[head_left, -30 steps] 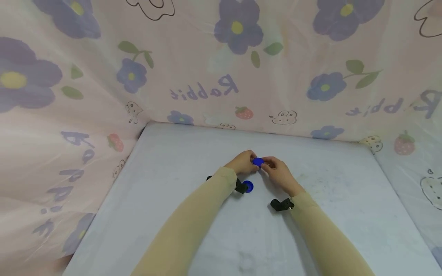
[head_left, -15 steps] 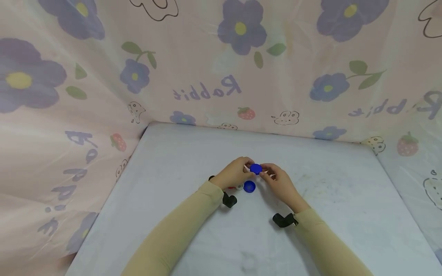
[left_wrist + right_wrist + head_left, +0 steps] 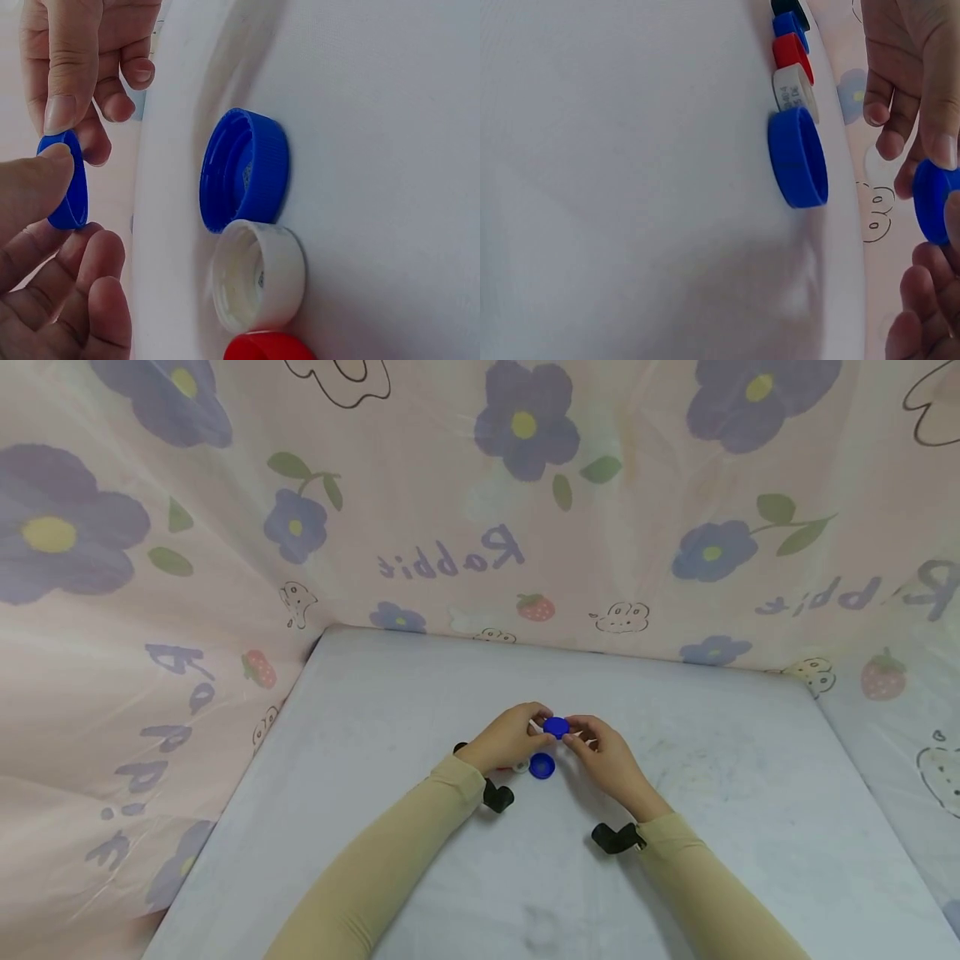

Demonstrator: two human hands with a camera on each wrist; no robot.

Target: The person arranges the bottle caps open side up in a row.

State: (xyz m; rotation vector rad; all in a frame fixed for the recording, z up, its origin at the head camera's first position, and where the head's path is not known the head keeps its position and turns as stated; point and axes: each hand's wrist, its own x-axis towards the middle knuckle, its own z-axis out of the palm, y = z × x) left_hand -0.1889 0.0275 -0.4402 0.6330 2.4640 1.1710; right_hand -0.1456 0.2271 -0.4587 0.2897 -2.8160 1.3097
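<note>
My left hand and right hand meet over the white table, both pinching one blue bottle cap between thumb and fingers. The left wrist view shows the held cap edge-on, its hollow side partly visible. Beneath it, a row of bottle caps lies hollow side up on the table. At the row's right end is a larger blue cap, then a white cap and a red cap. Beyond these, a smaller blue cap and a dark cap show in the right wrist view.
The white tabletop stretches around the hands on all sides. Flower-printed cloth stands along its back and sides. Black camera mounts jut from both wrists, low over the table.
Both hands and the pinched cap have come slightly nearer to me. The left forearm has shifted left, uncovering part of the white and red caps. Over the last half second they hold nearly still.
</note>
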